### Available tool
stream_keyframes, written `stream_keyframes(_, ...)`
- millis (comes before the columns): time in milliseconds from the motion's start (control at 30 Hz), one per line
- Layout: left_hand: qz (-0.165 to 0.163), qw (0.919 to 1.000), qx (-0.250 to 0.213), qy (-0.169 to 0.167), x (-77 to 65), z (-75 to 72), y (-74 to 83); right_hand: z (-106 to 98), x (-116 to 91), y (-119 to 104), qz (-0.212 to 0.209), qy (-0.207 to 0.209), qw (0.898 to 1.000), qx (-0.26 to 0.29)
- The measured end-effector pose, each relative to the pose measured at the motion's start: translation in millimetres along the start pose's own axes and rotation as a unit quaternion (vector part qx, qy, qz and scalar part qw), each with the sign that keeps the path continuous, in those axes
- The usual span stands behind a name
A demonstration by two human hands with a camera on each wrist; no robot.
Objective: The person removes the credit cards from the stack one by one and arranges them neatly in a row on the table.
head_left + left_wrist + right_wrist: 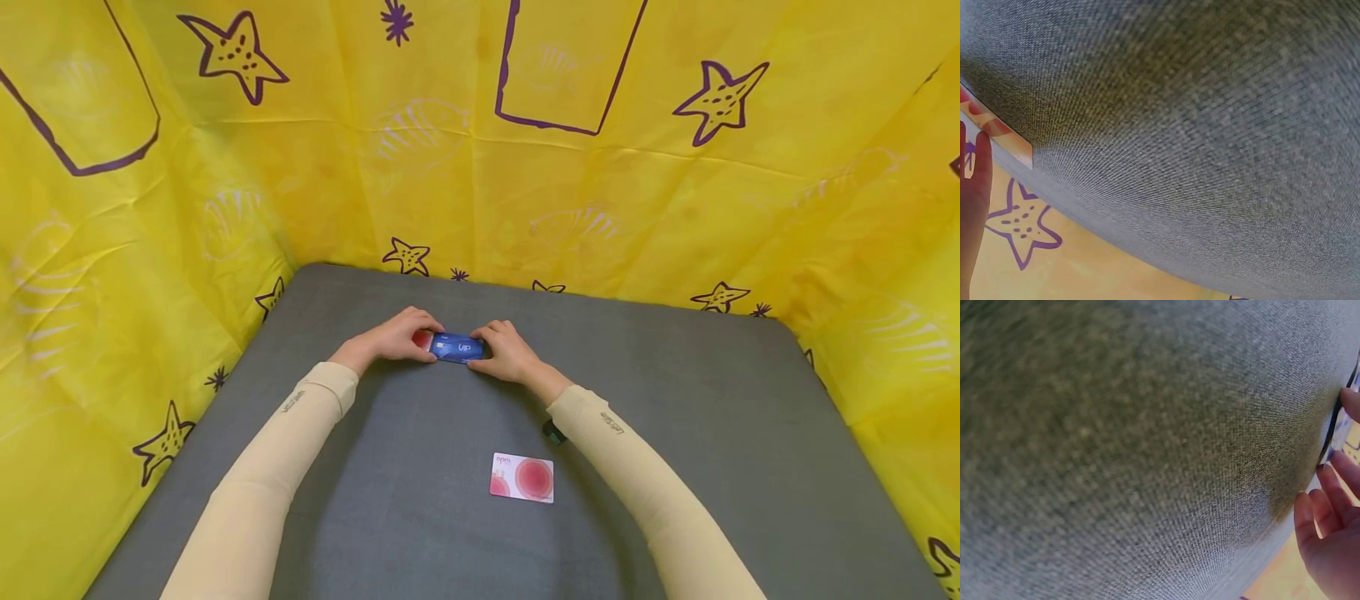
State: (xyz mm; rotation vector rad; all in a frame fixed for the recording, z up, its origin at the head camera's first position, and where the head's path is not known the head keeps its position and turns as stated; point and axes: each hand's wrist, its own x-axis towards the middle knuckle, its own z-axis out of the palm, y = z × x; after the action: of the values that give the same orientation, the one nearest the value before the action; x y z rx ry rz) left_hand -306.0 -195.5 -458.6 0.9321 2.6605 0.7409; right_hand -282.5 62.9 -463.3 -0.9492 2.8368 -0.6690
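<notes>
Near the far side of the grey table, a blue card marked VIP (456, 348) lies lengthwise between the two hands. At its right end, the right hand (510, 353) pinches it between thumb and fingers. The left hand (397, 336) holds a red-patterned card (422, 340) by its long edges, right at the blue card's left end; most of this card is hidden behind the fingers. A corner of the red-patterned card (1007, 132) shows beside the left fingers in the left wrist view. Only the blue card's thin dark edge (1333, 422) appears in the right wrist view.
A white and pink card with red circles (522, 478) lies on the grey table (420, 517), nearer the person, between the forearms. Yellow cloth (472, 183) with starfish drawings hangs along the back and both sides of the table.
</notes>
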Motion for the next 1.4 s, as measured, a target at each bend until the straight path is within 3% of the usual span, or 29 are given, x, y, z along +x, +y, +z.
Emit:
stream_keyframes(500,-0.018,0.9994,-0.014,-0.025,-0.8,-1.8,-0.7,0.9,3.0,-0.1,0.02,-0.009,1.0,0.021)
stream_keyframes(1400,-0.041,0.9981,-0.035,-0.029,-4.4,-2.3,2.2,5.2,2.9,3.8,0.036,-0.008,0.998,0.044)
